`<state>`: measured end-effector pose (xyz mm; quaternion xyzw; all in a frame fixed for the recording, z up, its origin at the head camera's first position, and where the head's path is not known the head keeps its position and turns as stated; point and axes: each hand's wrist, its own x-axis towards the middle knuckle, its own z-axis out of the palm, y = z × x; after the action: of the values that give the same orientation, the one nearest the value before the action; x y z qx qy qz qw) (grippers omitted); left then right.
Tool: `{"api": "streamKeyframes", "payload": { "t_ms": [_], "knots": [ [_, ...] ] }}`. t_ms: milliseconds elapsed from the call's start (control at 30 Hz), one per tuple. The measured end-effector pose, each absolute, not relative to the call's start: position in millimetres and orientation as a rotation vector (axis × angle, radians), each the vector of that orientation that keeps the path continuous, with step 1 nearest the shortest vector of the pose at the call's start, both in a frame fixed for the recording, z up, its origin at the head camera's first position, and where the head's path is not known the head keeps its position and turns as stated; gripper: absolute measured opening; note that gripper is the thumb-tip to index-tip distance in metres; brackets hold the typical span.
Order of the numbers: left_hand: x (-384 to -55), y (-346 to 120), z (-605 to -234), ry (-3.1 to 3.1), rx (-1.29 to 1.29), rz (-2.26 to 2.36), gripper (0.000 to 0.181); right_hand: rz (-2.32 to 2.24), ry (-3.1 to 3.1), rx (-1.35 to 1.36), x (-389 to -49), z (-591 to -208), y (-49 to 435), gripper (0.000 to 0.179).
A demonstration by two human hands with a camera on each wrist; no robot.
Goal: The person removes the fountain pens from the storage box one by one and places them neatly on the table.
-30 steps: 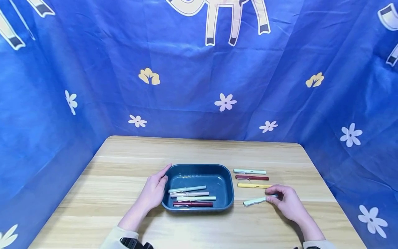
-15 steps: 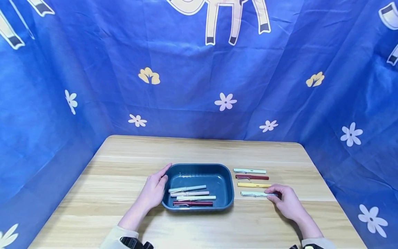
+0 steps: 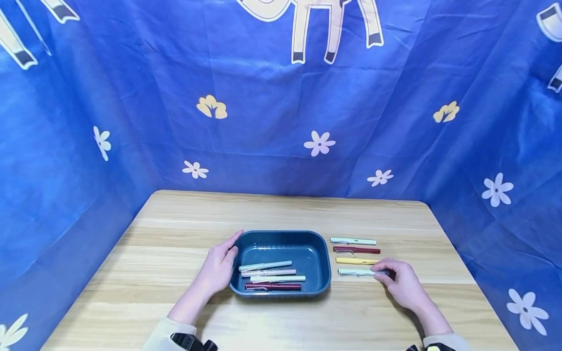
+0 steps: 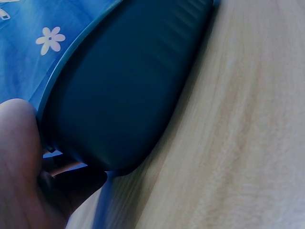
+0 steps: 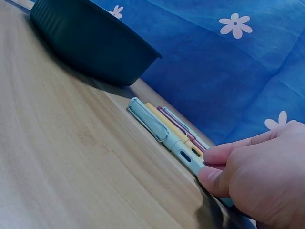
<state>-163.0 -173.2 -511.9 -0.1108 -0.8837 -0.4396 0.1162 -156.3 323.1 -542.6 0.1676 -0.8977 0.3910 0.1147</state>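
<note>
My left hand [image 3: 216,272] grips the left end of a dark teal plastic bin [image 3: 281,254], with the thumb at its rim in the left wrist view. Inside the bin lie a light blue pen [image 3: 268,266], a pale pink pen [image 3: 270,273], a pale mint pen [image 3: 281,279] and a dark red pen [image 3: 276,287]. Right of the bin, my right hand [image 3: 403,285] pinches the rear end of a mint green pen [image 5: 178,149] between thumb and fingers. This pen lies on the table alongside a yellow pen [image 3: 353,261], whose right end is partly hidden by the fingers.
Beyond the yellow pen, another dark red pen [image 3: 356,250] and another mint pen [image 3: 353,241] lie roughly parallel on the wooden table [image 3: 263,209]. A blue patterned cloth [image 3: 263,136] surrounds the table at the back and sides.
My right hand has swung the mint pen from a slant to nearly parallel with the yellow one, then shifted slightly left. My left hand and the bin have stayed put.
</note>
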Motion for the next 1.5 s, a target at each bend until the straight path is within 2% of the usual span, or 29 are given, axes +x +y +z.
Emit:
{"api": "streamKeyframes", "payload": {
  "t_ms": [267, 600, 833, 1200, 1500],
  "knots": [
    [-163.2, -173.1, -511.3, -2.589, -0.324, -1.287, 0.047, 1.139, -2.642, 0.463, -154.5, -535.7, 325.9, 0.026],
    [-163.0, -172.5, -508.7, -2.593, -0.314, -1.294, 0.047, 1.134, -2.558, 0.492, -154.6, -502.8, 319.1, 0.023],
    [-162.7, -172.3, -507.2, -2.598, -0.308, -1.304, 0.047, 1.288, -2.473, 0.617, -158.3, -480.7, 296.2, 0.019],
    [-162.5, -171.6, -506.3, -2.613, -0.291, -1.299, 0.047, 1.570, -2.340, 0.753, -163.4, -461.7, 252.1, 0.024],
    [-162.0, -171.5, -506.5, -2.614, -0.297, -1.302, 0.048, 1.731, -2.398, 0.711, -170.4, -454.1, 211.7, 0.021]
  ]
}}
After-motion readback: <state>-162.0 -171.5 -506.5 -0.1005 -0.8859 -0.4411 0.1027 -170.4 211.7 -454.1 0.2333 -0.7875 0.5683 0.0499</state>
